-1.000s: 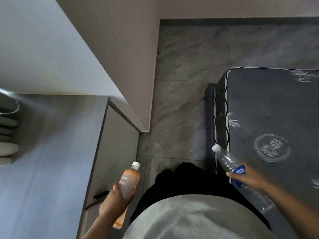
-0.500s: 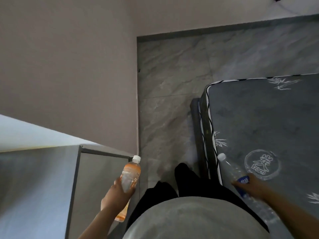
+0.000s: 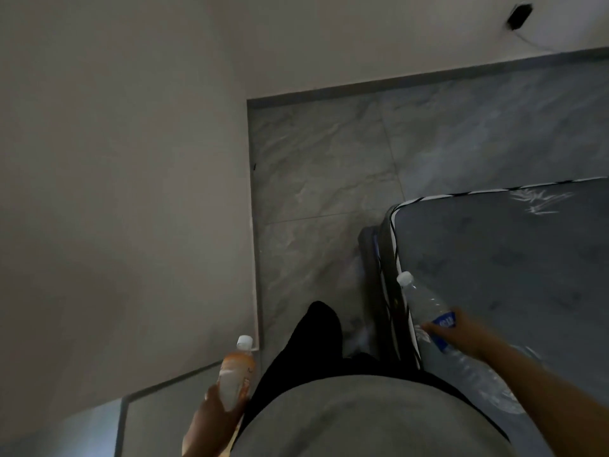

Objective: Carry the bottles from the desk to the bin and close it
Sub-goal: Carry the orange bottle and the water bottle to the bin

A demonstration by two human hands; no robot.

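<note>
Orange-tinted plastic, white-capped, the orange bottle (image 3: 234, 374) stands upright in the left hand (image 3: 211, 420), fingers wrapped round its lower half beside the desk corner (image 3: 158, 420). Further right, the right hand (image 3: 461, 334) clasps the clear bottle (image 3: 425, 308) at its blue label, cap tilted forward over the mattress (image 3: 510, 258). Beyond lies grey marbled floor (image 3: 323, 166).

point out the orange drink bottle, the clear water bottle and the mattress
orange plastic drink bottle with white cap (image 3: 235, 374), head view, on its upper body
clear plastic water bottle with blue label (image 3: 425, 303), head view, on its shoulder
dark grey patterned mattress (image 3: 514, 265), head view, on its top surface
</note>
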